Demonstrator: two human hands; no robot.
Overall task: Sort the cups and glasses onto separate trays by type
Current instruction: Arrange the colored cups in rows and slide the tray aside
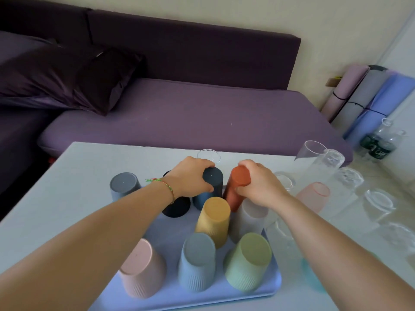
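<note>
- Two hands, fingers [202, 163] curled: your left hand [190, 177] holds the navy cup [213, 179], right hand [260, 187] the red cup [239, 184].
- Upturned bases suit top grips; glasses [379, 200] sit beside the tray [258, 291].

The tray [265, 292] is pale blue. On it, the pink cup [141, 268], the blue-grey cup [197, 259], the sage green cup [249, 261] and the mustard yellow cup [214, 216] each carry a band of fine vertical ribbing. The other cups are plain: a dark blue cup [212, 178], a rust-red cup [239, 182], a black cup [176, 208] and a grey cup [123, 184]. The glasses [379, 202] are clear, the sofa [202, 113] is purple, and the bracelet [167, 187] is braided green, red and yellow.
</note>
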